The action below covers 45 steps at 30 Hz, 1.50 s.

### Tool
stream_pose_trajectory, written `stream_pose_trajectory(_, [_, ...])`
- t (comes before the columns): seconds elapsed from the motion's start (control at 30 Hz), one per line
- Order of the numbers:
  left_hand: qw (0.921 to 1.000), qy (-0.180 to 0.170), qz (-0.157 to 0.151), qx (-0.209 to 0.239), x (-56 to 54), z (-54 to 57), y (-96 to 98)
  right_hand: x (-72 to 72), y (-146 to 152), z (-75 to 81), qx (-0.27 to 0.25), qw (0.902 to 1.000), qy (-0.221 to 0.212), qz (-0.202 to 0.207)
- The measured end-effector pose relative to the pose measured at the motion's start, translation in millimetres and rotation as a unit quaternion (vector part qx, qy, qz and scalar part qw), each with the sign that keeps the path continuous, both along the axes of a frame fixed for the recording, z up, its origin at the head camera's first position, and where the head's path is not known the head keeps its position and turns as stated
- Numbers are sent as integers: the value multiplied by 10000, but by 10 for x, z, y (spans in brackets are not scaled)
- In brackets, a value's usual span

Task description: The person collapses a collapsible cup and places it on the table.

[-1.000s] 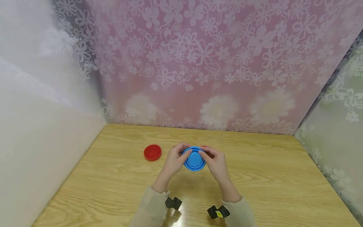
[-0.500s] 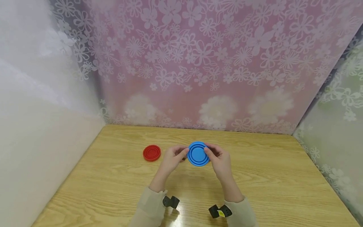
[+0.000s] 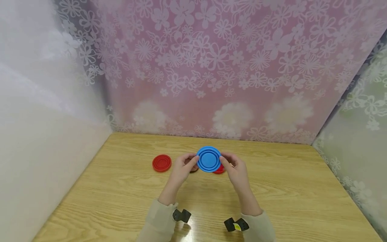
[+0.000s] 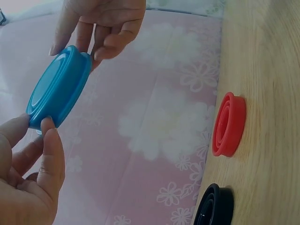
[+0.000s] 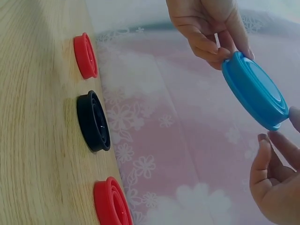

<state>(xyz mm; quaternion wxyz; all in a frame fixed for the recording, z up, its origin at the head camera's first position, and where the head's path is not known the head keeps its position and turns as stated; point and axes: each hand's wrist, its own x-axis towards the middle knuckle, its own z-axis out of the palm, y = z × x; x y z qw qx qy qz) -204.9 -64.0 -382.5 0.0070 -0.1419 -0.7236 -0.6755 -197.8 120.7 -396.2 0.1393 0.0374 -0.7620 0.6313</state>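
A blue collapsible cup [image 3: 209, 159], folded flat with ringed folds, is held up in front of the person, its round face toward the head camera. My left hand [image 3: 180, 169] pinches its left edge and my right hand [image 3: 237, 170] pinches the opposite edge, thumbs at the rim. Both wrist views show the cup [image 4: 61, 86] tilted and well off the table, fingertips of each hand at its ends. Behind the hands, a red ringed disc [image 3: 219, 169] and a black one [image 5: 93, 121] are partly covered in the head view.
Another red ringed disc [image 3: 161, 163] lies on the wooden table [image 3: 121, 195] to the left, in line with the black and red ones. A pink floral curtain [image 3: 193, 67] stands along the table's back, with pale panels on both sides.
The blue cup has risen a little toward the back. Both thumbs have slid outward from its face to the side edges, and the red disc behind shows more.
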Motion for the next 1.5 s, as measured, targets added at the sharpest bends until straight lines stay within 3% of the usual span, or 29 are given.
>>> stream_pose_trajectory(0.17, [9998, -1, -6, 203, -99, -137, -11, -27, 34, -75, -122, 9989, 427, 149])
stream_pose_trajectory(0.33, [9993, 0, 8, 361, -159, -230, -27, -45, 30, -75, -422, 9983, 248, 323])
stream_pose_trajectory(0.37, [9993, -11, 18, 374, -160, -233, -30, -16, 7, -17, -387, 9990, 3, 226])
stream_pose_trajectory(0.5, [9986, -162, 29, 500, -159, -219, -41, -27, 0, -3, -622, 9970, -329, 323])
stream_pose_trajectory(0.67, [9974, -349, 40, 635, -154, -192, -54, -34, 2, 8, -865, 9952, -245, 375])
stream_pose_trajectory(0.8, [9972, -314, 40, 670, -145, -202, -60, -36, 8, -4, -900, 9951, -178, 355])
stream_pose_trajectory(0.87, [9976, -287, 47, 631, -106, -149, -55, -42, 13, -16, -858, 9957, -185, 293])
stream_pose_trajectory(0.93, [9975, -296, 6, 637, -104, -135, -49, -237, 119, -353, -1082, 9926, 178, 517])
stream_pose_trajectory(1.03, [9971, -318, -47, 691, -112, -129, -40, -251, 134, -376, -1260, 9889, 455, 646])
stream_pose_trajectory(1.1, [9968, -272, -50, 751, -153, -188, -41, -259, 134, -386, -1339, 9864, 631, 715])
stream_pose_trajectory(1.17, [9969, -161, -5, 766, -161, -208, -43, -85, 40, -81, -1302, 9881, 547, 615])
stream_pose_trajectory(1.23, [9972, -95, 82, 739, -164, -213, -43, -222, 95, -290, -1246, 9888, 581, 585])
stream_pose_trajectory(1.4, [9972, -36, 236, 713, -163, -221, -35, -724, 331, -1075, -1275, 9861, 732, 779])
stream_pose_trajectory(1.43, [9974, 0, 227, 683, -166, -228, -31, -763, 350, -1141, -1241, 9863, 747, 784])
stream_pose_trajectory(1.5, [9978, 12, 224, 622, -168, -239, -22, -659, 323, -1007, -1317, 9843, 786, 878])
